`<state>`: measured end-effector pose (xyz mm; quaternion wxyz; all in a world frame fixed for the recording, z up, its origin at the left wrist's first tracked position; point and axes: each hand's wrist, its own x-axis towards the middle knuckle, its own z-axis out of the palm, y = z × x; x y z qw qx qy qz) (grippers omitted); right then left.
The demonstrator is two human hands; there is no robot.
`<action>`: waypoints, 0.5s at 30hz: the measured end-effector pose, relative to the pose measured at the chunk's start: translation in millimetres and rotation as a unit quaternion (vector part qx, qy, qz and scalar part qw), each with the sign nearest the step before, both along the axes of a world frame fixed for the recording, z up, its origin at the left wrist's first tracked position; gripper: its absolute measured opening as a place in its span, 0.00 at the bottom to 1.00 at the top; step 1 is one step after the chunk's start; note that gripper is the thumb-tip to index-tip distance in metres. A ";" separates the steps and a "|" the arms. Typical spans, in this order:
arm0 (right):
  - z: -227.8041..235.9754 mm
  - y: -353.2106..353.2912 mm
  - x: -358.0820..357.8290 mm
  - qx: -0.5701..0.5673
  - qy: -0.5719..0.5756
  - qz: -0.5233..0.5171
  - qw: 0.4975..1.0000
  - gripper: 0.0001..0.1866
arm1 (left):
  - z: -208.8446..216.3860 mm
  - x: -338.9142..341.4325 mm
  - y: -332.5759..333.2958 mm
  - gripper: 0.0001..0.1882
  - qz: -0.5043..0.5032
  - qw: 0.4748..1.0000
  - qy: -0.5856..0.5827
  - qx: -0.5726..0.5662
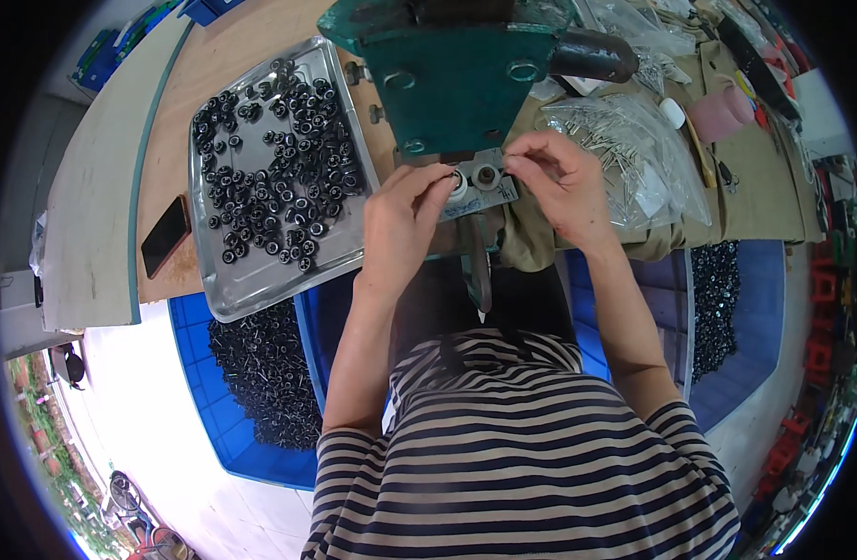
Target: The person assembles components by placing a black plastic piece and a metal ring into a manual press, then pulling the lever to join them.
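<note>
Left hand (400,215) and right hand (567,191) were pinched at metal fixture (494,194), contents unclear; tray (260,287) was placed left, likely for reach.

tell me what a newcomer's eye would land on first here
Probably the big green machine at top centre, with the left hand and right hand at the metal block just below. Next, perhaps, the metal tray of black round parts to the left. The striped shirt fills the lower middle.
</note>
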<state>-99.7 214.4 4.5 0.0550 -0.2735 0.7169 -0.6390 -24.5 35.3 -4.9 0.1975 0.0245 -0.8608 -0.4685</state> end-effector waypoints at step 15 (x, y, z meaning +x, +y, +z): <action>6.8 -33.5 5.8 0.101 0.191 0.000 0.976 0.10 | -14.8 4.5 -13.8 0.13 -0.086 0.987 -0.038 0.130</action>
